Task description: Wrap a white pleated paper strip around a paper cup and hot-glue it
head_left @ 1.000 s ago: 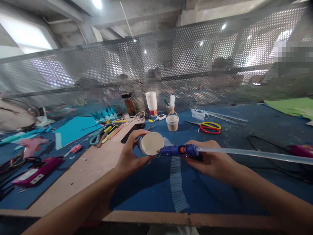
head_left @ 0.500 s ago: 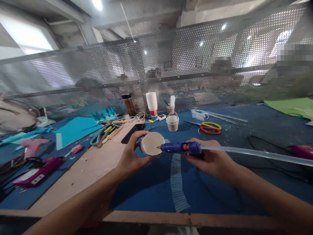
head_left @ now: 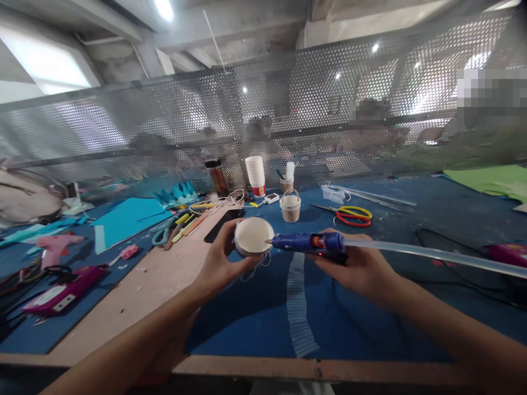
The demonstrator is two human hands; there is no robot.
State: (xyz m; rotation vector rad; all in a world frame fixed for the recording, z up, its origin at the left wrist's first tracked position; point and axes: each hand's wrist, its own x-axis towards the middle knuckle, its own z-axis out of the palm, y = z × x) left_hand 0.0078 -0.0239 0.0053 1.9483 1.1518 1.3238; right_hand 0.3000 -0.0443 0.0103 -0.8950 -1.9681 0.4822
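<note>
Just past nine o'clock from the paper cup (head_left: pixel 253 236), a dark phone (head_left: pixel 217 226) is partly hidden by the left hand (head_left: pixel 219 266). The cup is gripped between that hand's half-curled fingers and thumb, much of its outer wall concealed. At its three o'clock rim, the nozzle of a blue glue gun (head_left: pixel 298 242) is held; contact cannot fairly be judged. The gun's handle is covered by the wrapped right hand (head_left: pixel 362 266), and the clear glue stick (head_left: pixel 411 250) is cut off by the frame's right edge.

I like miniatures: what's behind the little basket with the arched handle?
Behind the basket stands a small brown container with a green item and a white item sticking up. The basket partly hides the container's base.
</note>
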